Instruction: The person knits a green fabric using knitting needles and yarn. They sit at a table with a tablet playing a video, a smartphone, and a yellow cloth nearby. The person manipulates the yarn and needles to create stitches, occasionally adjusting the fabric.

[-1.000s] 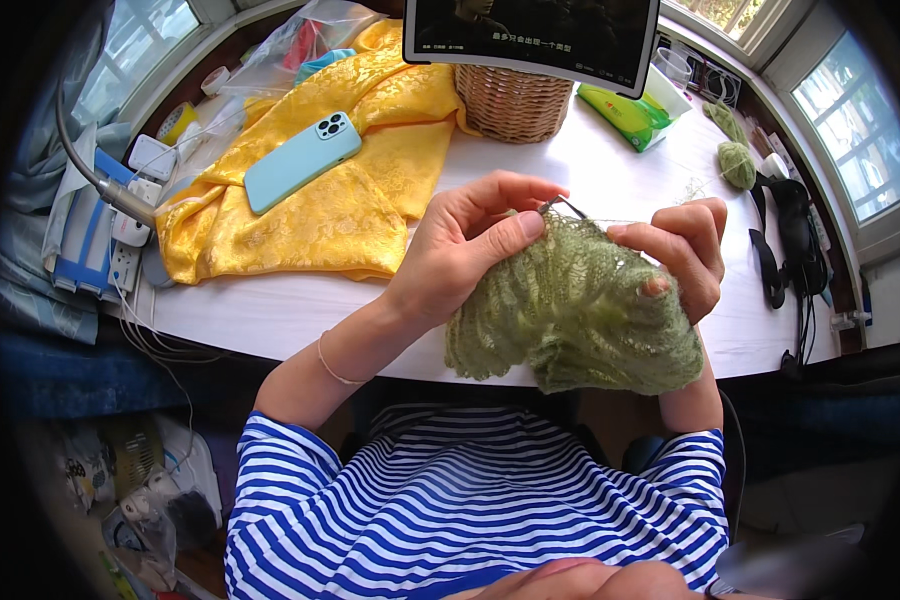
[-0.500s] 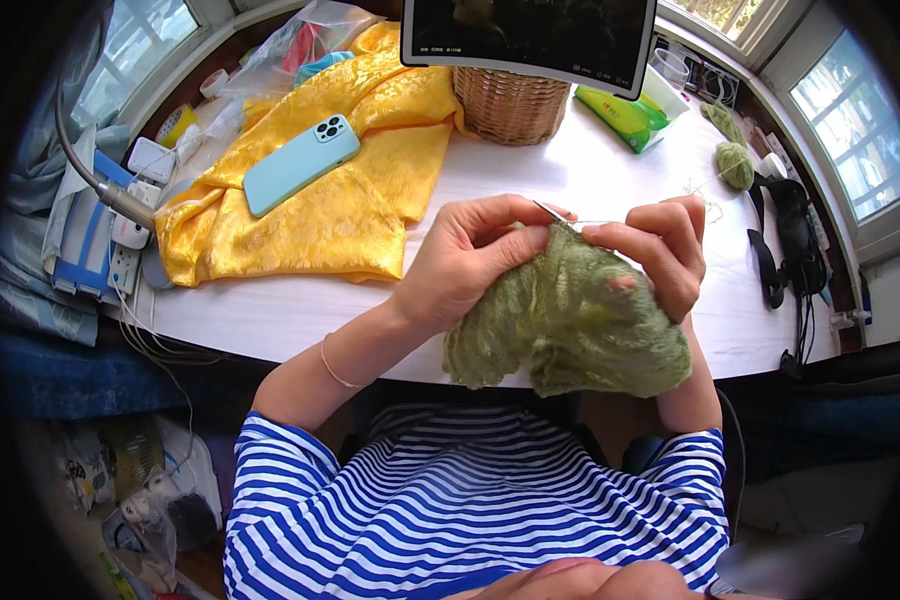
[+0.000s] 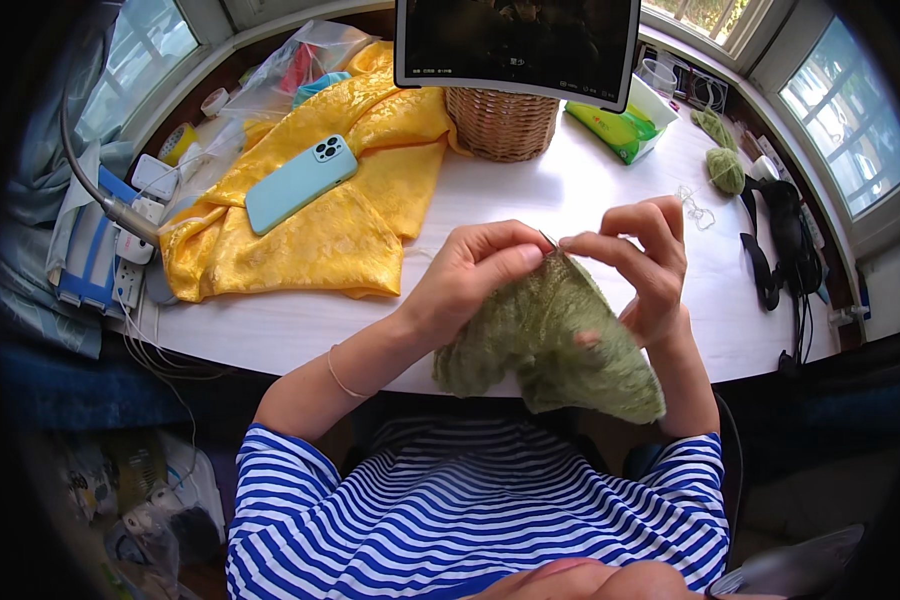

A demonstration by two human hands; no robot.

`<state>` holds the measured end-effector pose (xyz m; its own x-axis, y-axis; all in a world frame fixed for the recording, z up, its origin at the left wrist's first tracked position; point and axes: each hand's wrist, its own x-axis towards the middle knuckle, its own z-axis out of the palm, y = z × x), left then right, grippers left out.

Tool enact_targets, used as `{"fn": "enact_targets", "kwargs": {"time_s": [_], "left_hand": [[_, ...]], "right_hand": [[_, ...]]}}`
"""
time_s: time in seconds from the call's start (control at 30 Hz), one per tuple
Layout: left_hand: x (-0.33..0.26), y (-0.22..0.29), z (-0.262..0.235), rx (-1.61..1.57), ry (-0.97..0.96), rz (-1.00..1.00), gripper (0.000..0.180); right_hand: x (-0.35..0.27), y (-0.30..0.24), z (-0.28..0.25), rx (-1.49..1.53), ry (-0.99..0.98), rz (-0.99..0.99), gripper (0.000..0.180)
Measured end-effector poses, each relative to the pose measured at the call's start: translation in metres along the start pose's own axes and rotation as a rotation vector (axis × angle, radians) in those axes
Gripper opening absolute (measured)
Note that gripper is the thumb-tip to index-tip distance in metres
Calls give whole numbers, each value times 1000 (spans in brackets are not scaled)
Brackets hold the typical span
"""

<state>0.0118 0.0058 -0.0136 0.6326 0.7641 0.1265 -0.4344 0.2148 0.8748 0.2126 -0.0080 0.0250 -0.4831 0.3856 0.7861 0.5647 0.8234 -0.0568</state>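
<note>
Head view of a person seated at a white table (image 3: pixel 530 210), both forearms raised above its near edge. The left hand (image 3: pixel 475 275) pinches the upper edge of a green knitted piece (image 3: pixel 550 345) between thumb and fingers, and the right hand (image 3: pixel 640 265) grips the same edge just beside it, thumb and forefinger closed on the fabric; a thin needle tip (image 3: pixel 548 238) shows between the two hands. The knitted piece hangs down from the fingers over the table edge toward a blue-and-white striped shirt (image 3: pixel 470 510). On the table, well apart to the left, lies a yellow cloth (image 3: pixel 370 220) with a light blue phone (image 3: pixel 300 183) resting on it. Behind the hands stands a woven basket (image 3: pixel 500 125) beneath a dark tablet screen (image 3: pixel 518 45). To the right lie a green packet (image 3: pixel 618 128) and a small ball of green yarn (image 3: pixel 727 170).
</note>
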Motion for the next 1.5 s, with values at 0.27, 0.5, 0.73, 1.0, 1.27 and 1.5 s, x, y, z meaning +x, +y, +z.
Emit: {"fn": "enact_targets", "kwargs": {"time_s": [0.27, 0.5, 0.73, 1.0, 1.27, 1.5], "left_hand": [[0, 6, -3, -96, 154, 106, 15], [0, 3, 4, 35, 67, 113, 17], [0, 7, 3, 114, 86, 96, 22], [-1, 6, -1, 14, 144, 133, 20], [-2, 7, -1, -12, 127, 146, 19], [0, 5, 3, 141, 107, 135, 18]], "right_hand": [[-4, -1, 3, -63, 23, 38, 32], [1, -4, 7, -104, 71, 83, 30], [-4, 0, 4, -41, 203, 152, 34], [-5, 0, 3, -3, 173, 155, 35], [-5, -2, 5, 57, 123, 190, 34], [-4, -1, 8, 21, 83, 130, 38]]}}
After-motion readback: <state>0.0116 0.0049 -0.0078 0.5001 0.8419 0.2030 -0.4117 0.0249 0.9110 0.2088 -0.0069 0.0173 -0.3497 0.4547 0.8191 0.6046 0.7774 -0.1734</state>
